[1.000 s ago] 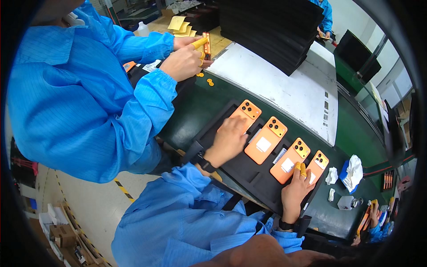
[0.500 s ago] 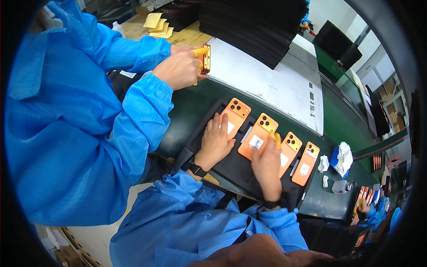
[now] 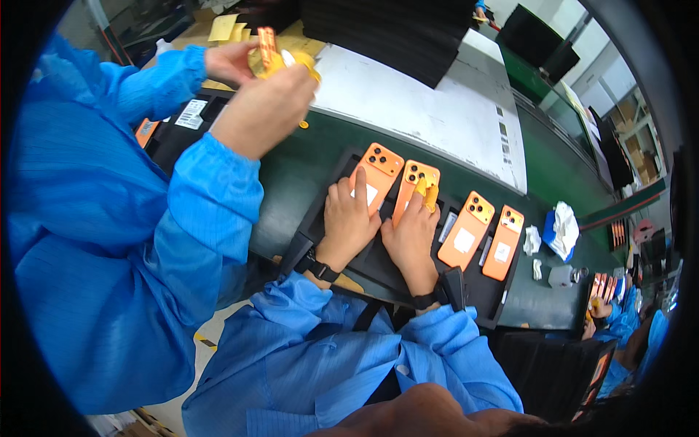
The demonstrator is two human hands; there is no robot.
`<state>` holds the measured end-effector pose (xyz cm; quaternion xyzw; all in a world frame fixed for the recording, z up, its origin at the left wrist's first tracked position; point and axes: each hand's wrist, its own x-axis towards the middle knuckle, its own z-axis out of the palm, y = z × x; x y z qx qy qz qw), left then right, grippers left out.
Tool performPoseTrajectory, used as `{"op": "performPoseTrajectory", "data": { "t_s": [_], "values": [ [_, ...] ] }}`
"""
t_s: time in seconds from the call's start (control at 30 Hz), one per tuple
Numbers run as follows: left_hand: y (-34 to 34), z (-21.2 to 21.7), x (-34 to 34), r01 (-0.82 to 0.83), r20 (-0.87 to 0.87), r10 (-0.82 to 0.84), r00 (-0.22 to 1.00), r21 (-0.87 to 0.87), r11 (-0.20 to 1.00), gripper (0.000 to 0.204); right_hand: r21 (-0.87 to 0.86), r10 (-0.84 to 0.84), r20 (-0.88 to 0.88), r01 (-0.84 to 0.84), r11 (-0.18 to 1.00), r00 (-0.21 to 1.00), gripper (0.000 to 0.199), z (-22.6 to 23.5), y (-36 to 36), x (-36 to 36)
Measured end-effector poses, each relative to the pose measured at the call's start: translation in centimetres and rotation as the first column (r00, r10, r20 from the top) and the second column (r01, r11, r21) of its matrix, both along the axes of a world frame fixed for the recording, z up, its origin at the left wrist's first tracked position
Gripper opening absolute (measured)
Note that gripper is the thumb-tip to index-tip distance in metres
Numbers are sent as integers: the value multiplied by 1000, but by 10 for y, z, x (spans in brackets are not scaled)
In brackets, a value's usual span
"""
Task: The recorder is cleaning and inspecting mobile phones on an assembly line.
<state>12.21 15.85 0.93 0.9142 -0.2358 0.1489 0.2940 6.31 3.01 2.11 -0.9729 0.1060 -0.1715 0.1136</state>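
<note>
My left hand (image 3: 346,224) lies on the leftmost orange smartphone (image 3: 384,162), fingers stretched over its back and a white label partly covered. My right hand (image 3: 412,237) grips the second orange smartphone (image 3: 418,172) between thumb and fingers; yellow finger cots cover some fingertips. Both phones lie camera side up in a black tray (image 3: 320,221), one beside the other. Farther right in the tray are a third phone (image 3: 459,246) and a fourth phone (image 3: 502,251), each with a white label. The lower part of the second phone is hidden by my right hand.
At the left a co-worker's hands (image 3: 266,102) hold an orange object edge-on. A white board (image 3: 415,109) with a black stack (image 3: 386,36) stands beyond the tray. Right of the tray are a blue tissue box (image 3: 561,233), crumpled tissues and a small bottle (image 3: 562,276).
My right hand has shifted the second phone left, nearer the first one, widening its gap to the third. My left hand stays on the first phone. The co-worker's hands have moved up and left.
</note>
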Motion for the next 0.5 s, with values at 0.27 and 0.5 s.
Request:
{"op": "performPoseTrajectory", "data": {
  "t_s": [0.27,0.5],
  "values": [
    [10,-16,5,-15,-27,10,1000,-191,981,91,233,-127,-1,124,964,992,70,6,-2,4],
    [4,32,-26,-229,-372,-786,494,-928,295,71,938,-144,277,-300,-173,950,60,22,-51,-31]
  ]
}}
